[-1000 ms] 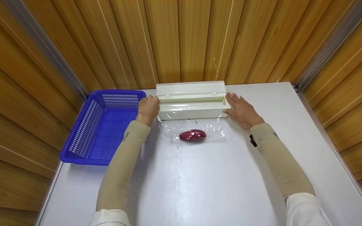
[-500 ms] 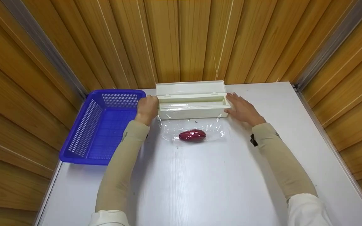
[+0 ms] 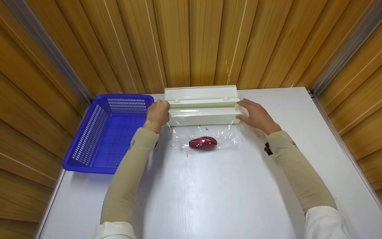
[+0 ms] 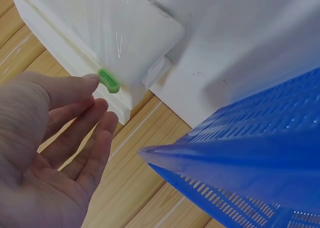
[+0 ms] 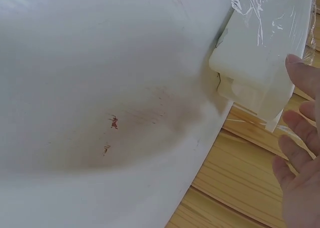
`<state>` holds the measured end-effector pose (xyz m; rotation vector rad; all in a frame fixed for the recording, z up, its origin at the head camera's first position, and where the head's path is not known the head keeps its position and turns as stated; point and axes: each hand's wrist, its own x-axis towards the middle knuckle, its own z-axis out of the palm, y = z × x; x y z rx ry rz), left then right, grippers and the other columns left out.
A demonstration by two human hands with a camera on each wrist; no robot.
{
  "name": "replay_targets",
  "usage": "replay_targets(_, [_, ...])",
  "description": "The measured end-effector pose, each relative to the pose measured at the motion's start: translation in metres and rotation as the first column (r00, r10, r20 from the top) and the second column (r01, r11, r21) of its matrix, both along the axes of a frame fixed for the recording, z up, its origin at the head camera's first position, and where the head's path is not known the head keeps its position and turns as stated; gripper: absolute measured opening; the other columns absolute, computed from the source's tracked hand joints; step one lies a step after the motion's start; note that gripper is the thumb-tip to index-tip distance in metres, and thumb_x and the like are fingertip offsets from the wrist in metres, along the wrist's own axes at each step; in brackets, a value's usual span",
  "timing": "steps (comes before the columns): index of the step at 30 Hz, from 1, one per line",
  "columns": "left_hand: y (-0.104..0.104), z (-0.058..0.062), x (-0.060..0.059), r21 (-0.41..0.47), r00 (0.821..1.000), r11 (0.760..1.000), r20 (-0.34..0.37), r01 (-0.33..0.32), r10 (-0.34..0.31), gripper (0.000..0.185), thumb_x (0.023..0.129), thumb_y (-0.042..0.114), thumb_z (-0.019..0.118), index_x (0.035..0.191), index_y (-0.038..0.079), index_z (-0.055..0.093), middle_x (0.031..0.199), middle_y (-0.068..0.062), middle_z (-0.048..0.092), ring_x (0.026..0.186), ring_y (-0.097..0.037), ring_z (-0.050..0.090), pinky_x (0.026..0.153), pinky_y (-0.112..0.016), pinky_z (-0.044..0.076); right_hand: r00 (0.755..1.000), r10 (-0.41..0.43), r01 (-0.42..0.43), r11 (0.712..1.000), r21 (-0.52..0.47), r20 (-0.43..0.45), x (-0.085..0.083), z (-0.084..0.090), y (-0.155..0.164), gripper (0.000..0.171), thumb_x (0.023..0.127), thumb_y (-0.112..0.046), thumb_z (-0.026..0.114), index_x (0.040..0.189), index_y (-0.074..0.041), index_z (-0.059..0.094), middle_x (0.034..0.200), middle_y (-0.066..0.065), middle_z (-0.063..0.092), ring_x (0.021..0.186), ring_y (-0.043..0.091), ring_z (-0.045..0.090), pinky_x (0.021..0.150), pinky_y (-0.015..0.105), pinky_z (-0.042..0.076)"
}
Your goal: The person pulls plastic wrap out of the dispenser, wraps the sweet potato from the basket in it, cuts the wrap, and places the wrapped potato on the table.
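Note:
A long white cling film dispenser stands at the back of the table, its lid raised behind it. Clear film runs from its front down over a dark red, tapered oval fruit or vegetable. At the dispenser's left end is my left hand. The left wrist view shows its thumb against a small green slide cutter on the dispenser's edge, the fingers curled below. My right hand holds the other end, thumb at the front and forefinger farther back.
A blue perforated plastic basket stands left of the dispenser, close beside my left hand and forearm. Slatted wood-look walls enclose the back and sides. Small reddish marks show on the white table.
My right hand's fingers have gone from lying flat against the dispenser's end to curving round it. My left hand has shifted very slightly right. The film and the red item stay put.

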<state>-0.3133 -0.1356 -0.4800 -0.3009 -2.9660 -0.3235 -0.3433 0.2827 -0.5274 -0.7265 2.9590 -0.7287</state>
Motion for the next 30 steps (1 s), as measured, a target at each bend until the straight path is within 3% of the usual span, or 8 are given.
replay_targets(4, [0.002,-0.002,0.0,0.04,1.0,0.999,-0.005,0.015,-0.015,0.016,0.084,-0.007,0.067,0.091,-0.001,0.081,0.102,-0.027,0.078,0.097,-0.045,0.076,0.083,-0.056,0.062,1.0,0.012,-0.013,0.999,-0.036,-0.025,0.001,0.002,-0.003,0.055,0.101,-0.024,0.075,0.149,-0.001,0.059,0.158,0.024,0.053,0.152,0.046,0.043,0.126,0.063,0.03])
replay_targets(8, [0.006,-0.005,0.001,0.052,1.0,0.998,-0.009,0.023,-0.023,0.015,0.084,-0.007,0.07,0.091,-0.001,0.082,0.101,-0.026,0.078,0.098,-0.043,0.076,0.084,-0.055,0.062,0.994,0.027,-0.034,0.998,-0.061,-0.103,0.002,0.001,-0.007,0.046,0.099,-0.021,0.078,0.139,0.0,0.067,0.147,0.023,0.063,0.144,0.044,0.053,0.122,0.061,0.037])
replay_targets(16, [0.011,-0.011,0.001,0.045,0.998,0.997,-0.036,0.058,-0.056,0.01,0.086,-0.005,0.073,0.087,0.0,0.081,0.098,-0.025,0.079,0.098,-0.042,0.076,0.085,-0.054,0.061,0.964,0.056,-0.08,0.993,-0.083,-0.261,0.005,-0.006,-0.015,0.03,0.094,-0.019,0.083,0.118,-0.002,0.079,0.119,0.019,0.072,0.116,0.038,0.065,0.104,0.057,0.049])
replay_targets(20, [0.014,-0.014,0.001,0.042,0.997,0.997,-0.046,0.067,-0.065,0.009,0.085,-0.004,0.075,0.087,0.001,0.082,0.096,-0.023,0.079,0.097,-0.042,0.076,0.086,-0.053,0.06,0.954,0.053,-0.083,0.993,-0.089,-0.295,0.004,-0.008,-0.02,0.023,0.094,-0.017,0.084,0.111,-0.003,0.081,0.109,0.016,0.072,0.107,0.036,0.066,0.098,0.056,0.05])
replay_targets(30, [0.018,-0.021,-0.002,0.007,0.997,0.998,-0.059,0.057,-0.057,0.011,0.087,0.003,0.076,0.094,0.006,0.084,0.099,-0.018,0.081,0.099,-0.043,0.074,0.087,-0.055,0.06,0.948,0.052,-0.087,0.991,-0.097,-0.315,0.002,-0.01,-0.027,0.012,0.094,-0.012,0.082,0.103,-0.004,0.084,0.099,0.014,0.073,0.103,0.036,0.065,0.094,0.053,0.049])
